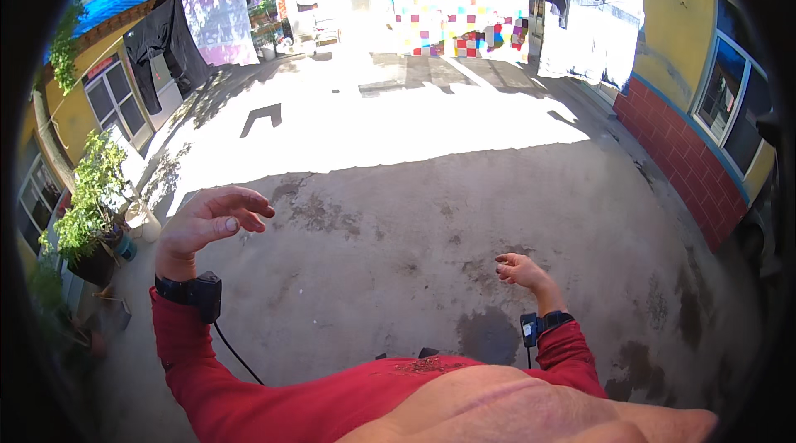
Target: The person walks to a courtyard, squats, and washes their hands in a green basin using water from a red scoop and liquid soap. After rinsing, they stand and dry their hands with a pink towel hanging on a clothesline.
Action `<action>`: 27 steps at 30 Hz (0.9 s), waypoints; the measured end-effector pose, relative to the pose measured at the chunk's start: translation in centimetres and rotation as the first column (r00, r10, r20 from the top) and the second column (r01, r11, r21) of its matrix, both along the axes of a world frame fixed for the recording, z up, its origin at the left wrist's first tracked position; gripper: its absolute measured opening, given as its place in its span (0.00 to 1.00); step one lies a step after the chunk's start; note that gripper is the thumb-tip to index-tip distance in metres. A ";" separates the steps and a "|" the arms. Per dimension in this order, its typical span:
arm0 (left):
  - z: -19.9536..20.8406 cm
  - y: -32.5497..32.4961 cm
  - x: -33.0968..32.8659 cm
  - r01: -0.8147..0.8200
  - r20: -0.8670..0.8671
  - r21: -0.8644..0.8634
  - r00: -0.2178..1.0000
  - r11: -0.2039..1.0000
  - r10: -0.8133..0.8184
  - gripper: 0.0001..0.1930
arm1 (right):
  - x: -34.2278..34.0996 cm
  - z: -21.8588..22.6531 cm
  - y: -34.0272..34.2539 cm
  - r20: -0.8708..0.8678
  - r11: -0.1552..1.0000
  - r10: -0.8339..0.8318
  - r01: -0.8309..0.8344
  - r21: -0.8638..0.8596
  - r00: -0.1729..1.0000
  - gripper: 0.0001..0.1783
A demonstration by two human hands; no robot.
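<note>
Left hand (209,221) raised over the concrete floor (398,227), fingers (249,204) curled loosely and apart, holding nothing. Right hand (521,271) lower, nearer the body, fingers half-curled, also empty (black wrist device (199,292) on the left arm, cable hanging off it; a second one (535,327) on the right). Red sleeves both arms. Nearest things: potted plants (87,203) at the floor's left edge, well apart from either hand. Dark clothes (166,45) hang on a line at far left.

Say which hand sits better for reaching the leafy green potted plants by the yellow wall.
Probably left: the open, empty left hand hovers nearer the leafy green potted plants; the empty right hand is on the far side.
</note>
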State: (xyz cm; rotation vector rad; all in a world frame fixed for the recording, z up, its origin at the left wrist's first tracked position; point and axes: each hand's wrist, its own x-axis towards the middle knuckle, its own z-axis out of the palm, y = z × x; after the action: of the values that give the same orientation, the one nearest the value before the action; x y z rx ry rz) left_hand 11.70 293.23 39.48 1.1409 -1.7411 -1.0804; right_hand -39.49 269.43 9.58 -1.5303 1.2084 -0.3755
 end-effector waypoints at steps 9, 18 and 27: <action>-9.6 -42.9 9.6 -0.085 -0.068 0.331 0.991 0.940 0.114 0.22 | -1.0 -0.6 -24.4 0.475 0.936 -0.331 0.219 0.276 0.815 0.25; -12.8 -76.1 14.9 -0.209 0.635 -0.055 0.747 0.976 0.195 0.24 | 0.4 -4.0 -54.9 -0.353 0.910 -0.407 0.338 -0.240 0.843 0.27; -8.3 -103.9 23.5 -0.327 0.119 -0.221 0.926 0.919 0.359 0.39 | 20.0 3.7 -79.9 0.127 0.958 -0.190 0.212 -0.192 0.973 0.27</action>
State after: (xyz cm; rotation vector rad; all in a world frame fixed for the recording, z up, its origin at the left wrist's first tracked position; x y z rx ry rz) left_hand 35.22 189.36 31.20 1.3717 -1.6412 -0.6040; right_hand -19.52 189.55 13.27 -1.5420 1.2747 -0.7281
